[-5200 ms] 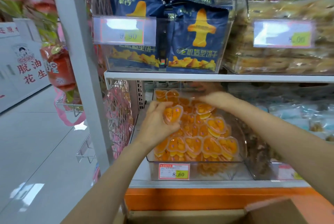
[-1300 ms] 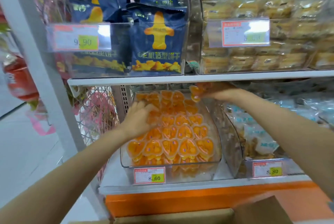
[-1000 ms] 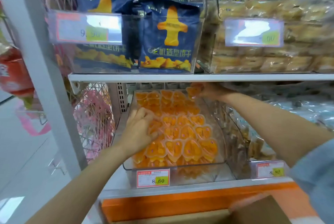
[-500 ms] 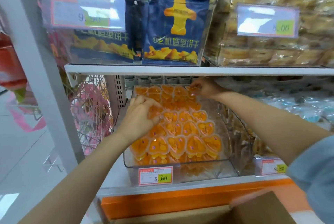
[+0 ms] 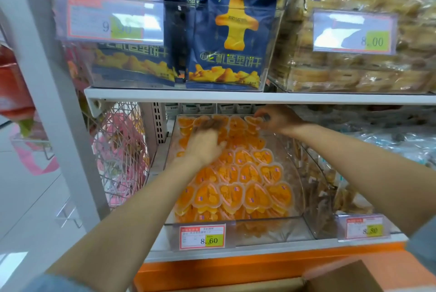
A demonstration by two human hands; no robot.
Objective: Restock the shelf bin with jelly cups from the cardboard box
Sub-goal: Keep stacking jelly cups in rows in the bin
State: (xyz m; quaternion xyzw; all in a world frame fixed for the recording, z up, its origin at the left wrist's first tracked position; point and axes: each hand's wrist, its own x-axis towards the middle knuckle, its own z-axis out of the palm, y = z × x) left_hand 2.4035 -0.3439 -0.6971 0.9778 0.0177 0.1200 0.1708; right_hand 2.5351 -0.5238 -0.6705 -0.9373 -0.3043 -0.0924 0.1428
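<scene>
Faces white metal shop shelving: a flat white shelf board point(image 5: 236, 97) across the middle, bracketed at left beside a broad pale grey upright post point(image 5: 47, 103). Shows a perforated grey back strip point(image 5: 160, 124) beneath, an orange base panel point(image 5: 236, 270) lower down. At left, pale glossy floor tiles point(image 5: 21, 209), mirroring a bright light patch point(image 5: 9, 265).

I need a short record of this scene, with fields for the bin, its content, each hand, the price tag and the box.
Shelf bin: clear plastic, below the blue biscuit bags
Jelly cups: orange, heart-shaped, in overlapping rows from front to back
Left hand: over the back rows of cups; fingers blurred
Right hand: at the back right corner, pinches one jelly cup
Price tag: on the bin front, reads 8.60
Cardboard box: at the bottom edge, only partly in view
</scene>
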